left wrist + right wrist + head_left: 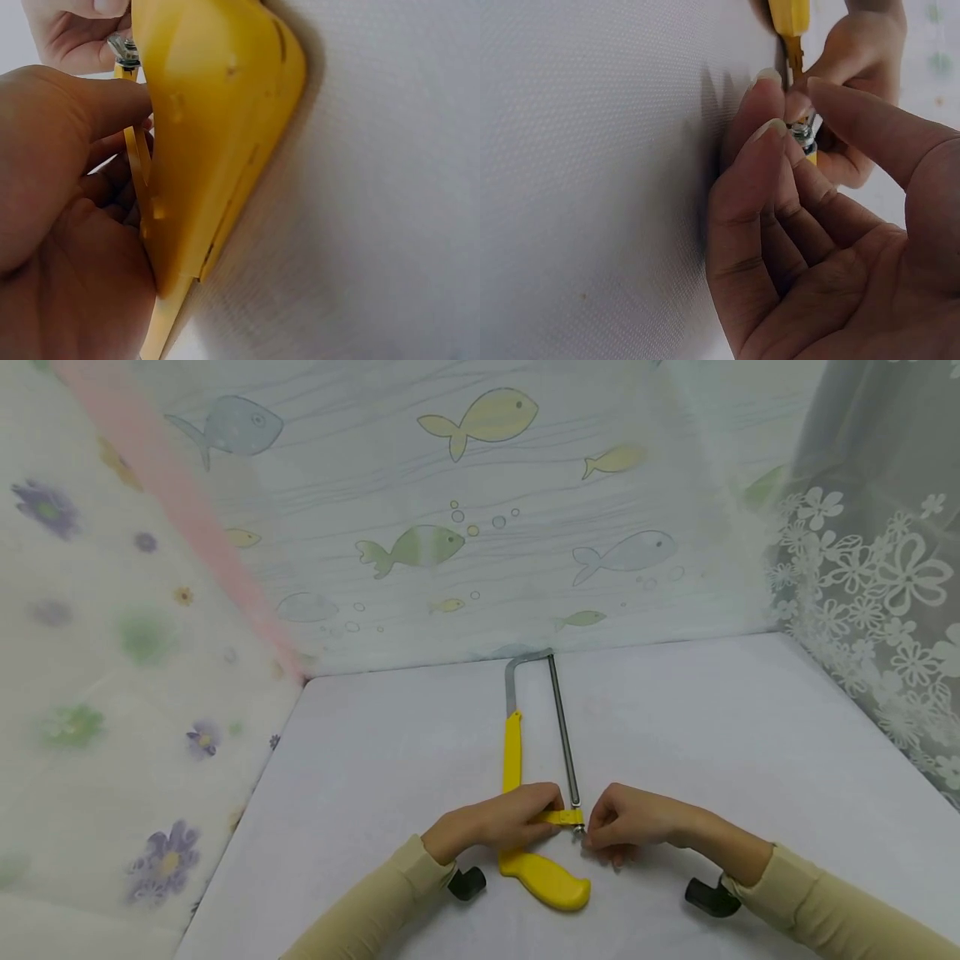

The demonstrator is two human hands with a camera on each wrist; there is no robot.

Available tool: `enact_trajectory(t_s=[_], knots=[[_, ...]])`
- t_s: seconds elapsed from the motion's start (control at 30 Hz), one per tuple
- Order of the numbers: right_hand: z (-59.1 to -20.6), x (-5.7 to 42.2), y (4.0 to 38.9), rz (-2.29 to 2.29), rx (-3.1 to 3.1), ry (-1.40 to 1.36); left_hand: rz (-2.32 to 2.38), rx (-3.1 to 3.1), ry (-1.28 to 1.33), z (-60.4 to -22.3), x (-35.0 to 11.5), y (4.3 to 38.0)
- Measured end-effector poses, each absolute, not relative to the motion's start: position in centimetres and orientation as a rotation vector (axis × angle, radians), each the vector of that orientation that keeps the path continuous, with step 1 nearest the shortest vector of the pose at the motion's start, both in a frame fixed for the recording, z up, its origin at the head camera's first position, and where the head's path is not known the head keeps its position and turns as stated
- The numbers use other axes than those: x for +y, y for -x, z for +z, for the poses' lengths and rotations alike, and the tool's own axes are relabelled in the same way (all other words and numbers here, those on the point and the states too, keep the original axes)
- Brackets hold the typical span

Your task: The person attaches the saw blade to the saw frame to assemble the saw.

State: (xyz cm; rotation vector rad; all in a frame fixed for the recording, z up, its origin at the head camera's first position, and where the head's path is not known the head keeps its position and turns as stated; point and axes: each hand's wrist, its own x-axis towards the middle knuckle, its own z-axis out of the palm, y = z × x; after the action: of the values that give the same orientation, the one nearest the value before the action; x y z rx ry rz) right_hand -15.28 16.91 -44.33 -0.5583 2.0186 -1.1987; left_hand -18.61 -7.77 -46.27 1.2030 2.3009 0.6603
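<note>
A hacksaw (512,752) with a yellow handle (555,883) and grey front frame lies on the white table, its blade side (564,727) to the right. My left hand (517,817) grips the yellow crosspiece (562,817) at the near end of the blade. In the left wrist view its thumb and fingers go round this part beside the handle (217,112). My right hand (637,818) has curled fingers at a small metal wing nut (802,135) on the tensioning screw. Thumb and forefinger stand on either side of the nut, fingertips right at it.
A white cloth covers the table (405,727). Behind it hangs a curtain (450,610) printed with fish; a flowered curtain (150,693) is on the left and a lace one (885,577) on the right. A black wrist mount (712,897) sits under the right sleeve.
</note>
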Motion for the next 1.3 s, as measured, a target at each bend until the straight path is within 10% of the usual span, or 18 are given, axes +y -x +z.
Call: enact_trajectory(t_s=[1.3], knots=[[-44.5,17.2,15.2,-1.184,2.121,0.602,0.636,2.304,-1.227,-46.4,-7.8,18.7]])
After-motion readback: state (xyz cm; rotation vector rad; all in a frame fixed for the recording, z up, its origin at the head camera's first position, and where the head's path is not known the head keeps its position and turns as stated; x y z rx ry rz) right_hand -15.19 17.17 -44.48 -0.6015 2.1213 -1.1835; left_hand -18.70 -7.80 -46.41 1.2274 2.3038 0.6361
